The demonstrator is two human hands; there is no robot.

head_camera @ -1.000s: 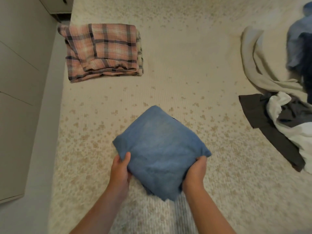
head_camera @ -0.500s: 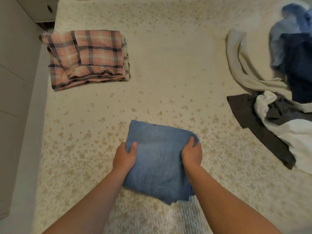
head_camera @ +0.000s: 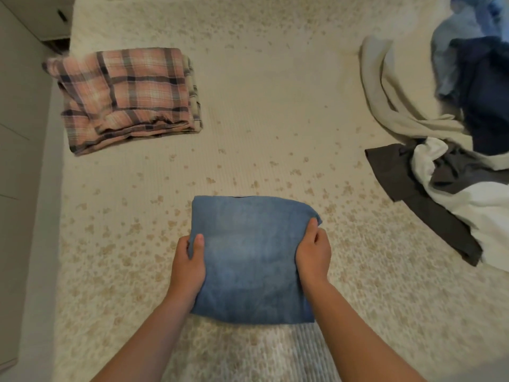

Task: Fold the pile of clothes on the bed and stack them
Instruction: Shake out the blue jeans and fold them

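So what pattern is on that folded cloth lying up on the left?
Pink plaid with dark stripes on the folded cloth, clearest in the head view.

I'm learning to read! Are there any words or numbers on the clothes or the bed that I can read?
No, there is nothing to read here.
Blue folded cloth, held by the left hand and right hand: no words or label showing.
Checked folded cloth: only stripes, no words.
Pile of clothes: no print that can be seen.
Bed cover: only small flower specks.
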